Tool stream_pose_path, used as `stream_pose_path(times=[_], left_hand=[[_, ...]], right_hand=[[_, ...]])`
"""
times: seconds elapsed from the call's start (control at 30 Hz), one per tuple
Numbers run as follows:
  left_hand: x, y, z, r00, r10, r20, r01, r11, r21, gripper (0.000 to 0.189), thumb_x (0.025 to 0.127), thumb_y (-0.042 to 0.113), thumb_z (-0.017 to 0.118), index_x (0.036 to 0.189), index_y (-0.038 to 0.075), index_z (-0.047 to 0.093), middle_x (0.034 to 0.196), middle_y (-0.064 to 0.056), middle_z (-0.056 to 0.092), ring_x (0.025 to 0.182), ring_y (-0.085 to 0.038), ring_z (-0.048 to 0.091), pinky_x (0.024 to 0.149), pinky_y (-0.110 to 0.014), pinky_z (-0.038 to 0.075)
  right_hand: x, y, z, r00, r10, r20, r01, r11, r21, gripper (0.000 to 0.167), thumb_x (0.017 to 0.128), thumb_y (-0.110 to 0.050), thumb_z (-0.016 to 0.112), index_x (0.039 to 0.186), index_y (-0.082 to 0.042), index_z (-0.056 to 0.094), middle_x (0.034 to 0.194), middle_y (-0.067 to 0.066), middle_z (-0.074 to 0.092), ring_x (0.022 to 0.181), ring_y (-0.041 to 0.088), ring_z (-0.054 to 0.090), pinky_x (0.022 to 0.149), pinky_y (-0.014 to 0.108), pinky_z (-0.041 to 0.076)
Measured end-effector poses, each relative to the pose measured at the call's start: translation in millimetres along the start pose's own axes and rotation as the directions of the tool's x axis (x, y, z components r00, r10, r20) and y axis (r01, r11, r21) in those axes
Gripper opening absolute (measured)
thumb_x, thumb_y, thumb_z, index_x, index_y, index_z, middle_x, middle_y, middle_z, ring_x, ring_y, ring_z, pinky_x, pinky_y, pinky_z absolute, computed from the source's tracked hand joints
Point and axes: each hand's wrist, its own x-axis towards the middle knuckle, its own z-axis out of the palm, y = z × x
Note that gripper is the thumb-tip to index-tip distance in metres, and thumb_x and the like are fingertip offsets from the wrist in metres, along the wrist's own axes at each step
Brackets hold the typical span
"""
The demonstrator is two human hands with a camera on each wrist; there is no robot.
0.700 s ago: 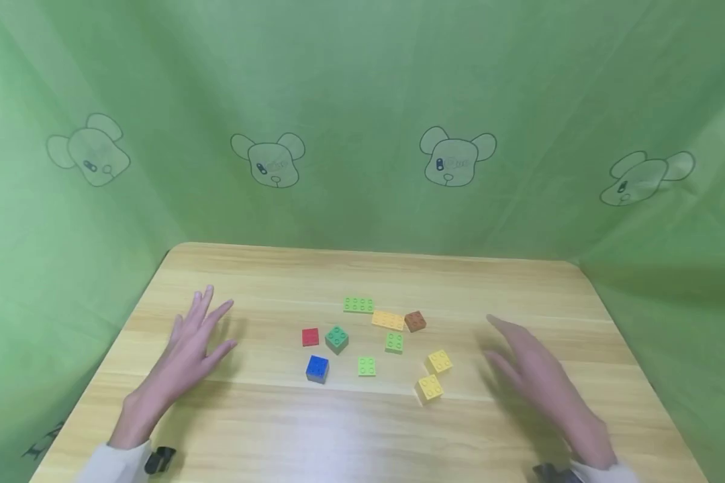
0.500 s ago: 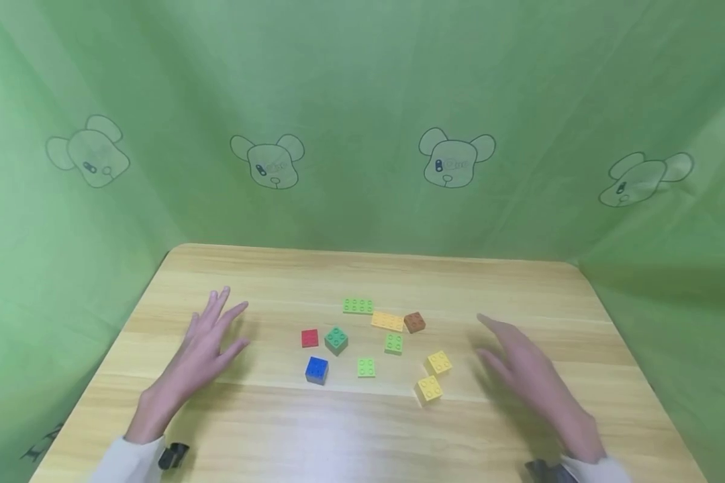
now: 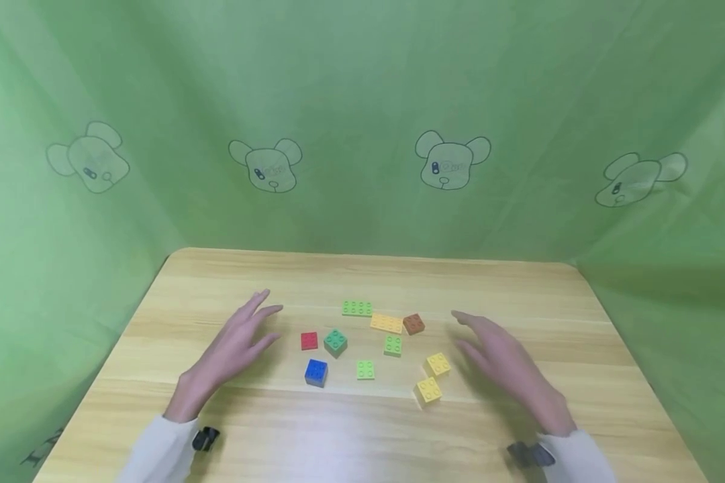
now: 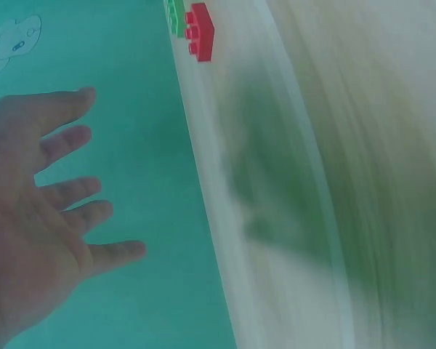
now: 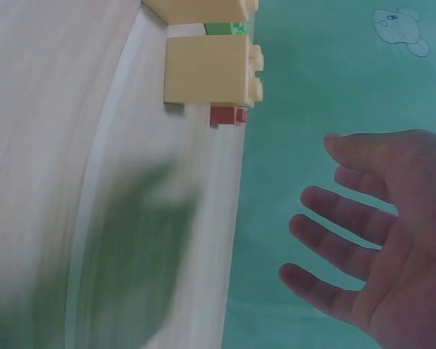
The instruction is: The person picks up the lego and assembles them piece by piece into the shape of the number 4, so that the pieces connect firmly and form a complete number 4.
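My left hand point(image 3: 232, 345) hovers over the table left of a group of toy building bricks, fingers spread and holding nothing. Nearest to it are the flat red brick point(image 3: 309, 341) and the blue brick point(image 3: 316, 373), with a dark green brick point(image 3: 335, 343) just beyond. On the other side, my right hand point(image 3: 501, 355) is held above the table, its fingers extended and nothing in them. Two yellow bricks point(image 3: 438, 364) and a brown brick point(image 3: 413, 324) lie closest to it. In the right wrist view, a yellow brick point(image 5: 207, 69) stands above the hand's shadow.
Between the hands also lie a long light green brick point(image 3: 357, 308), a long orange brick point(image 3: 387, 323) and two small light green bricks point(image 3: 365, 370). The wooden table point(image 3: 350, 443) is enclosed by a green curtain point(image 3: 362, 215) with printed bear heads.
Both hands have moved inward toward the bricks, the left one going right and the right one going left. The bricks stay where they were on the table.
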Motion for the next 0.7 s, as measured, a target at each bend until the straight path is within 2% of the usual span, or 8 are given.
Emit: stream_pose_path(times=[0.23, 0.53, 0.7], left_hand=[[17.8, 13.8, 15.5, 0.999, 0.013, 0.038, -0.011, 0.999, -0.054, 0.048, 0.098, 0.016, 0.073, 0.142, 0.002, 0.059, 0.163, -0.024, 0.034, 0.147, -0.044, 0.037, 0.119, -0.059, 0.034], [40.1, 31.0, 22.7, 0.995, 0.023, 0.101, -0.009, 0.991, -0.135, 0.046, 0.101, 0.018, 0.069, 0.144, 0.005, 0.058, 0.161, -0.018, 0.04, 0.148, -0.038, 0.039, 0.12, -0.055, 0.034], [51.3, 36.2, 32.3, 0.985, 0.03, 0.17, -0.005, 0.989, -0.146, 0.044, 0.103, 0.017, 0.066, 0.145, 0.004, 0.058, 0.16, -0.021, 0.041, 0.148, -0.038, 0.039, 0.121, -0.054, 0.033]], right_hand=[[13.6, -3, 9, 0.999, -0.031, 0.023, 0.031, 1.0, 0.003, 0.048, 0.101, -0.01, 0.068, 0.146, 0.0, 0.054, 0.139, 0.023, 0.062, 0.127, 0.043, 0.059, 0.108, 0.061, 0.047], [36.3, -15, 18, 0.996, -0.061, 0.072, 0.06, 0.998, 0.017, 0.045, 0.101, -0.01, 0.066, 0.143, 0.0, 0.057, 0.14, 0.021, 0.062, 0.13, 0.042, 0.057, 0.109, 0.061, 0.046], [46.0, -20, 24, 0.989, -0.096, 0.109, 0.098, 0.995, -0.012, 0.042, 0.099, -0.008, 0.069, 0.139, 0.001, 0.06, 0.135, 0.022, 0.065, 0.125, 0.042, 0.061, 0.106, 0.059, 0.049]])
